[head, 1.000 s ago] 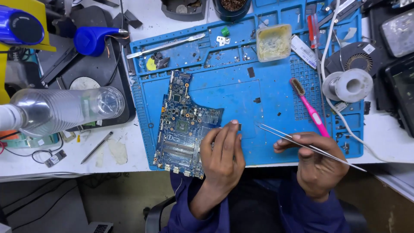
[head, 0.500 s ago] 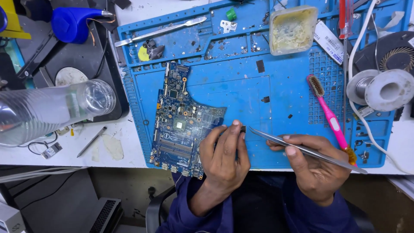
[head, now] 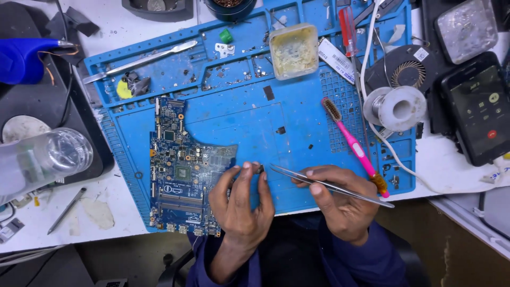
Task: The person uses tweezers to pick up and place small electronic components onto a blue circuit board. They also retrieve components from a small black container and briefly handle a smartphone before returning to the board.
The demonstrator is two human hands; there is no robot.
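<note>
Your left hand: fingertips pinch a tiny dark component, apparently a chip, just right of the blue laptop circuit board on the blue silicone work mat. Your right hand: grip closed around slim steel tweezers, tips pointing left, near the component. Pink-handled brush: right, on the mat.

The left hand covers the lower right corner of the circuit board, and the tiny dark part pinched at its fingertips is too small to identify. The clear plastic bottle is blurred and cut off by the left edge. The top edge crops the dark round container, and both forearms leave view at the bottom.
</note>
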